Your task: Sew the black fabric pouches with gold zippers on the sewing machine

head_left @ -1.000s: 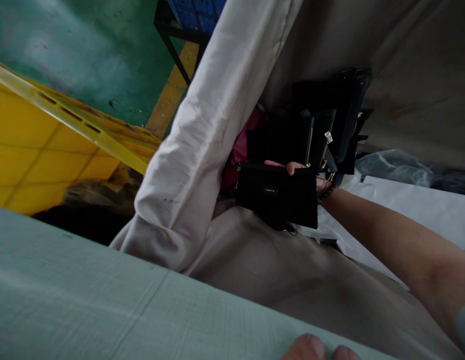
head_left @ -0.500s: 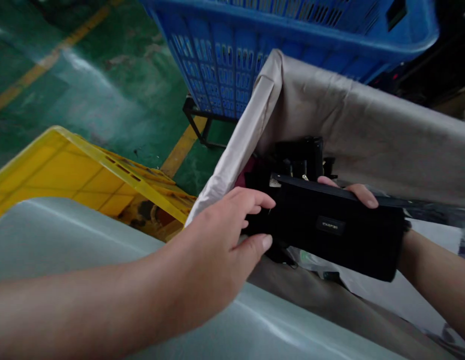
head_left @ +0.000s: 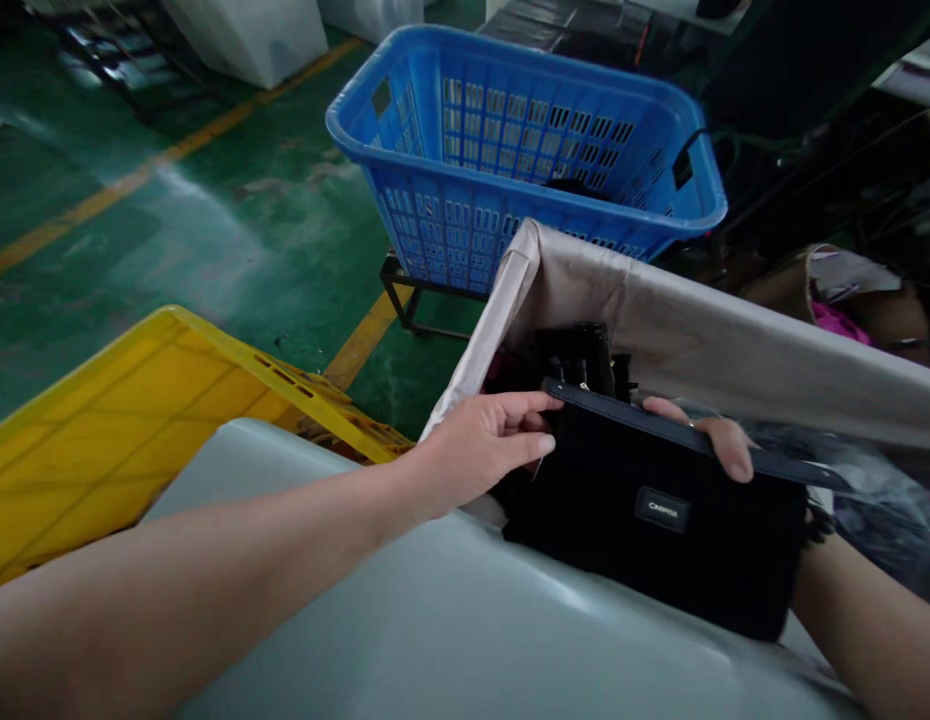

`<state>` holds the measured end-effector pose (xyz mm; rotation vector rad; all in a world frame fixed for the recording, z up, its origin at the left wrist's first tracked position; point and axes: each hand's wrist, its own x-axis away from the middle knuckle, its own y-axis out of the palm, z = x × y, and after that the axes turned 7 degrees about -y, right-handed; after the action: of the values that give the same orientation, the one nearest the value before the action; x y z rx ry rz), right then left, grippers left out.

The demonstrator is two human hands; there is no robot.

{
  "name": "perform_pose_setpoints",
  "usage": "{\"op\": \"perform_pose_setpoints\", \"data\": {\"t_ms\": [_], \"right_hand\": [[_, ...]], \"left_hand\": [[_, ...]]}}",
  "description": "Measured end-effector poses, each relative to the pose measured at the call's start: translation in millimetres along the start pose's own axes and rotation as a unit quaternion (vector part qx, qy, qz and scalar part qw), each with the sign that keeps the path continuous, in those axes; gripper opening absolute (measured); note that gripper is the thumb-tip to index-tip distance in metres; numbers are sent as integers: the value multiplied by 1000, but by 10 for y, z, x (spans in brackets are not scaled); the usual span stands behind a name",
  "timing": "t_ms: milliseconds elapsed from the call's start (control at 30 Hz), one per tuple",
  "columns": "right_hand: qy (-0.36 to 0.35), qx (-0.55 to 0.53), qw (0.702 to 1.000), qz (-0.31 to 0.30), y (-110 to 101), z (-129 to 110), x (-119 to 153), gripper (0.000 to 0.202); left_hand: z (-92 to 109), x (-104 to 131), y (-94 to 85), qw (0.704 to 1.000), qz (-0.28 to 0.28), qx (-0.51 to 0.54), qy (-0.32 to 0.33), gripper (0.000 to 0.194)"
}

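Observation:
A flat black pouch (head_left: 600, 500) with a small raised label on its front hangs over the edge of a fabric-lined bin. My right hand (head_left: 724, 447) grips it by the top edge, fingers showing over the dark trim and the palm hidden behind. At the pouch's upper left corner, my left hand (head_left: 502, 440) is closed, with index finger and thumb pinching there. A thin dark strip, perhaps a tag or cord, hangs just below that thumb. More black items with metal fittings (head_left: 577, 360) lie inside the bin beyond the pouch.
The beige-lined bin (head_left: 682, 310) stretches to the right, with clear plastic wrap (head_left: 870, 490) in it. A blue slotted basket (head_left: 540, 170) sits on a dark stand beyond. A yellow crate (head_left: 135, 400) stands at left, and a pale grey smooth surface (head_left: 405, 610) is close in front.
My left hand has closed on the pouch's corner, where its fingers were apart before. The pouch has tipped more upright and nearer to me. The view has lifted, showing more of the blue basket.

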<state>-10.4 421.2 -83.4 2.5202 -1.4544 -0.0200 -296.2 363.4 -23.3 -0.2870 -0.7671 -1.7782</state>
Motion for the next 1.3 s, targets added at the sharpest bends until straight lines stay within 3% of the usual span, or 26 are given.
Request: {"op": "perform_pose_setpoints", "data": {"t_ms": [133,333,533,700,767,933,1033,1167,1300], "right_hand": [[-15,-110,991,-75,101,-116,-49,23],[-9,-124,988,-91,194,-160,-77,28],[9,-131,985,-110,50,-72,-98,24],[-10,-73,979,-190,92,-132,-152,16],[11,-41,982,-183,155,-200,-151,16],[126,42,989,-68,102,-295,-181,40],[123,40,987,-96,87,-372,-220,38],[110,172,965,-165,453,-579,-206,41],[100,233,962,-103,859,-656,-131,19]], "left_hand": [[9,14,7,998,-53,31,-5,30],[-12,6,19,995,-86,45,-23,28],[-18,-10,35,998,-57,37,-12,26],[-53,-19,22,1000,-13,13,7,12],[-67,-21,11,1000,12,0,19,11],[-63,-14,-12,994,47,-79,66,16],[-44,-6,-7,984,40,-152,90,16],[-46,7,28,964,21,-215,157,16],[-70,44,59,951,26,-246,185,14]]}}
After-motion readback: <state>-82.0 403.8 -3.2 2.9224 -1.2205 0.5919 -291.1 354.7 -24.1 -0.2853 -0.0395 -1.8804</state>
